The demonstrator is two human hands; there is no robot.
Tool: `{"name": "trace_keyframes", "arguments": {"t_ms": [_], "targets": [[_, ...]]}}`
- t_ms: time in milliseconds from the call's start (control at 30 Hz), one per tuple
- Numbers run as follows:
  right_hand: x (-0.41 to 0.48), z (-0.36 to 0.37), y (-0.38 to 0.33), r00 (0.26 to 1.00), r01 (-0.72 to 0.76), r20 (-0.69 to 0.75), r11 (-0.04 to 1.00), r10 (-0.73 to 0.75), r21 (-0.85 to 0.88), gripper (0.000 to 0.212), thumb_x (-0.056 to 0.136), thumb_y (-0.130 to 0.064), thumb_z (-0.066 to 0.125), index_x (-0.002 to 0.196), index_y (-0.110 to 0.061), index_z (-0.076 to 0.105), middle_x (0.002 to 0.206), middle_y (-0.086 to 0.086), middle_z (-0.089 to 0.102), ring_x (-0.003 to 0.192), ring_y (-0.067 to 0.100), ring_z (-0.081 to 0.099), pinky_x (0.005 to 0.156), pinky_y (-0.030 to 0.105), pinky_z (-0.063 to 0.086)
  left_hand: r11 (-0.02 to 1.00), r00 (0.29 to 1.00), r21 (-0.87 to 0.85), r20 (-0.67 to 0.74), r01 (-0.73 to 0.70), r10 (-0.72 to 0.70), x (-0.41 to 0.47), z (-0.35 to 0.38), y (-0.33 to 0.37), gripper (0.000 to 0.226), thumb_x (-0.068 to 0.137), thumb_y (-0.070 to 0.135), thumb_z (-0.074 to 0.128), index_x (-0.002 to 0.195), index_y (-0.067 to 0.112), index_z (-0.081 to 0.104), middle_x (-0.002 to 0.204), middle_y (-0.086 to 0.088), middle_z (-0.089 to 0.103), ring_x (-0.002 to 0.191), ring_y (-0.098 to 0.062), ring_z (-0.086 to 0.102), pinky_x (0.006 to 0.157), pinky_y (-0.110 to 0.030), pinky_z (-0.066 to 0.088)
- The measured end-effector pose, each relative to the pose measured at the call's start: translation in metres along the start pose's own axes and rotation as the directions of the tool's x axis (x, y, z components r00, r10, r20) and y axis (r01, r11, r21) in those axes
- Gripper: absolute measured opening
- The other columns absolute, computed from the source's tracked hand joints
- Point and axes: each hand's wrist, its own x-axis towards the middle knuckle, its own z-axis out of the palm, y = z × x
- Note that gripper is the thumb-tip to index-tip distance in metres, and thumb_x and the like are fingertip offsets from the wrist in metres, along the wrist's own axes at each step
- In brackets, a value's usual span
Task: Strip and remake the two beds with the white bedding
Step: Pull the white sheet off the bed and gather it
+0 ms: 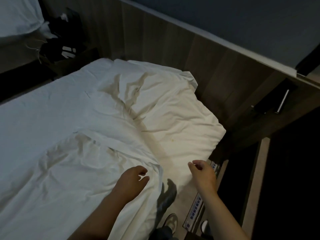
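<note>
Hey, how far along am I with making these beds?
Looks done: a white sheet is spread out, with a pillow at the head. In hand: left hand and right hand hover over the rumpled near edge, gripping nothing. Left: smoothing that; the other bed barely shows.

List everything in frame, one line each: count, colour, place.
pillow: 1, white, head of the near bed
sheet: 1, white, rumpled, covering the near bed
second bed: 1, white bedding, top left
black items: count unclear, black, between the beds
wood panel: 1, brown, behind the bed heads
wall: 1, dark grey-blue, above the panel
metal handle: 1, silver, far right
shoe: 1, pale, floor at bottom centre
left hand: over the sheet's edge, fingers loosely curled, holding nothing
right hand: by the pillow's near end, fingers loosely curled, holding nothing
</note>
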Motion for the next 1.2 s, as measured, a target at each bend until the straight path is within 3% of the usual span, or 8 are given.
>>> {"name": "trace_keyframes", "arguments": {"t_ms": [233,400,567,767,1000,1200], "targets": [[0.058,-0.026,-0.01,0.995,0.047,0.091,0.999,-0.048,0.003,0.025,0.091,-0.031,0.062,0.109,-0.014,0.065,0.094,-0.004,0.062,0.075,0.0,0.051,0.06,0.016,0.038,0.999,0.998,-0.01,-0.046,0.035,-0.035,0.035,0.015,0.038,0.027,0.091,0.029,0.059,0.116,0.02,0.062,0.107,0.01,0.06,0.097,-0.005,0.058,0.084,-0.017,0.045],[0.11,-0.044,-0.024,0.986,0.07,0.149,0.997,-0.067,-0.013,0.026,0.09,-0.032,0.062,0.107,-0.013,0.066,0.094,-0.003,0.063,0.086,0.013,0.057,0.073,0.025,0.041,0.998,0.995,-0.022,-0.079,0.062,-0.064,0.07,0.03,0.072,0.026,0.09,0.03,0.06,0.115,0.021,0.063,0.104,0.012,0.062,0.094,-0.005,0.06,0.083,-0.018,0.046],[0.146,-0.049,-0.038,0.968,0.135,0.218,0.99,-0.124,-0.038,0.022,0.092,-0.03,0.06,0.106,-0.014,0.064,0.096,-0.002,0.063,0.087,0.013,0.056,0.074,0.024,0.038,0.997,0.991,-0.02,-0.11,0.074,-0.076,0.092,0.038,0.088,0.023,0.09,0.03,0.06,0.112,0.022,0.063,0.102,0.011,0.062,0.091,-0.004,0.06,0.073,-0.012,0.041],[0.163,-0.027,-0.054,0.946,0.168,0.288,0.985,-0.15,-0.04,0.022,0.091,-0.03,0.06,0.103,-0.012,0.065,0.095,-0.001,0.064,0.089,0.016,0.058,0.075,0.025,0.04,0.989,0.982,-0.04,-0.122,0.14,-0.144,0.101,0.025,0.071,0.022,0.09,0.031,0.06,0.11,0.023,0.064,0.105,0.01,0.065,0.092,-0.002,0.062,0.087,-0.022,0.049],[0.166,0.004,-0.082,0.923,0.247,0.332,0.961,-0.194,-0.124,0.022,0.092,-0.032,0.06,0.1,-0.012,0.066,0.09,-0.002,0.065,0.082,0.014,0.058,0.062,0.018,0.038,0.96,0.945,-0.12,-0.18,0.255,-0.273,0.113,-0.008,0.031,0.022,0.09,0.03,0.061,0.109,0.018,0.065,0.104,0.007,0.066,0.093,-0.006,0.059,0.08,-0.02,0.042],[0.162,0.056,-0.113,0.885,0.324,0.409,0.925,-0.222,-0.197,0.023,0.091,-0.031,0.06,0.1,-0.011,0.067,0.093,0.001,0.067,0.088,0.019,0.06,0.071,0.026,0.039,0.936,0.914,-0.173,-0.218,0.308,-0.341,0.116,-0.038,-0.02,0.022,0.091,0.03,0.06,0.107,0.016,0.065,0.104,0.004,0.066,0.094,-0.011,0.06,0.079,-0.021,0.041]]}}
